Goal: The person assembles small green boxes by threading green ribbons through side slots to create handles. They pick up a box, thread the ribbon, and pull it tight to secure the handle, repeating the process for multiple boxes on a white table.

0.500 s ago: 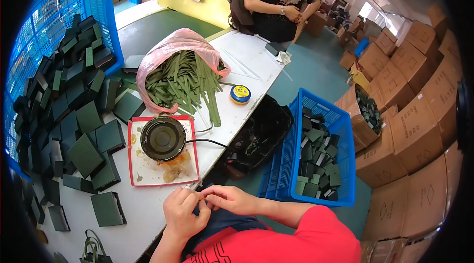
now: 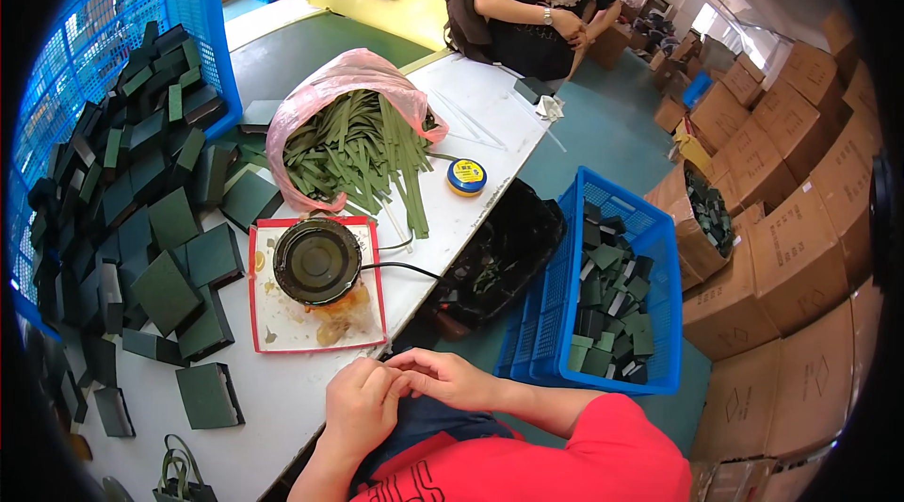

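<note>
My left hand and my right hand meet over my lap, just off the table's front edge. The fingers of both are bent and pinched together at the tips. Whatever lies between them, if anything, is hidden. Nearest to them on the table is a red-rimmed white tray. On it stands a round dark pot with brownish, glue-like residue beside it. Behind the tray, a pink plastic bag lies open, full of flat green strips.
Many dark green boxes spill from a blue crate at left. A blue and yellow round tin sits on the table. At right stand a crate of green boxes and stacked cartons. Another person stands beyond.
The left hand has turned and closed in, and its thumb is now less visible. Both hands stay together over my lap. The whole view has shifted slightly.
</note>
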